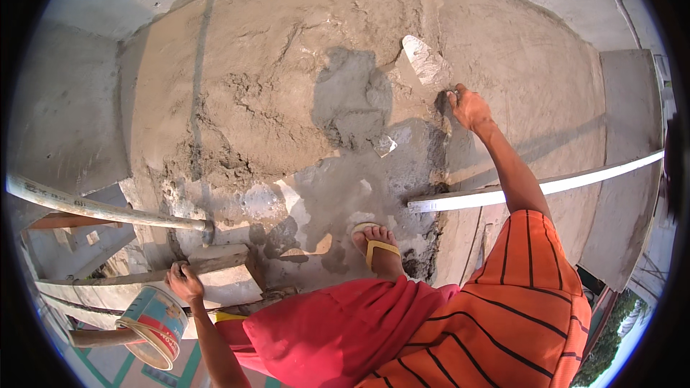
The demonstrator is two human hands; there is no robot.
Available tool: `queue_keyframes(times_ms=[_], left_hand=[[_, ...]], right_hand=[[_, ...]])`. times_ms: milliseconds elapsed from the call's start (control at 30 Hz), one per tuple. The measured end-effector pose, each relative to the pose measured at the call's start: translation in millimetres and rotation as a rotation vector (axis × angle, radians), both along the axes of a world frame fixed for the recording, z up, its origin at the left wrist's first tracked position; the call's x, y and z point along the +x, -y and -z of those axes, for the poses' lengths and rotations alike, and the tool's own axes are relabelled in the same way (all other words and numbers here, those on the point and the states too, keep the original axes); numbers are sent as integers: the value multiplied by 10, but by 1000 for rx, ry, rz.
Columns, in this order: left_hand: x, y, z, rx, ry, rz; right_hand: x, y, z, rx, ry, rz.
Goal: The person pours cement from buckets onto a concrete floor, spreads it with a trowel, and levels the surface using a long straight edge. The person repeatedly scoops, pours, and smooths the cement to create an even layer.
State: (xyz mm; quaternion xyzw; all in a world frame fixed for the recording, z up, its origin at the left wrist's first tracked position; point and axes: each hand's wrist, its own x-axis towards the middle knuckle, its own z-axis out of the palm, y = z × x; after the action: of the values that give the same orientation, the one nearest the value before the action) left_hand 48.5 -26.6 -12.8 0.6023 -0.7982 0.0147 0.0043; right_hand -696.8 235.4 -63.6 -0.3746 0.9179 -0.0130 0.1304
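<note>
Left hand [185,282]: fingers clamped on a wooden beam [144,276] below the wall's lower left corner, just above a tilted paint can [154,325]. Trowel [425,61]: pointed, mortar-caked blade, laid flat against the wet plastered wall [287,86] toward its upper right. Right hand [468,106]: arm extended, fingers wrapped around the trowel handle.

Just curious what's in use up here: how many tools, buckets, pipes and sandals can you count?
Trowel, in the right hand: 1
Bucket, by the left hand: 1
Pipes, grey and white: 2
Yellow sandal: 1
Total: 5
</note>
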Motion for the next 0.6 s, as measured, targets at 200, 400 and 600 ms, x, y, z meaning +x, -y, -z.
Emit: queue_keyframes(times_ms=[200,400,600], left_hand=[[121,20,76,34,8,-91],[-56,36,-16,113,-6,-112],[-7,-49,-5,-3,-45,-41]], right_hand=[[-518,-1,-233,-47,737,175],[-639,-226,-229,-228,998,666],[831,152,-90,36,1034,427]])
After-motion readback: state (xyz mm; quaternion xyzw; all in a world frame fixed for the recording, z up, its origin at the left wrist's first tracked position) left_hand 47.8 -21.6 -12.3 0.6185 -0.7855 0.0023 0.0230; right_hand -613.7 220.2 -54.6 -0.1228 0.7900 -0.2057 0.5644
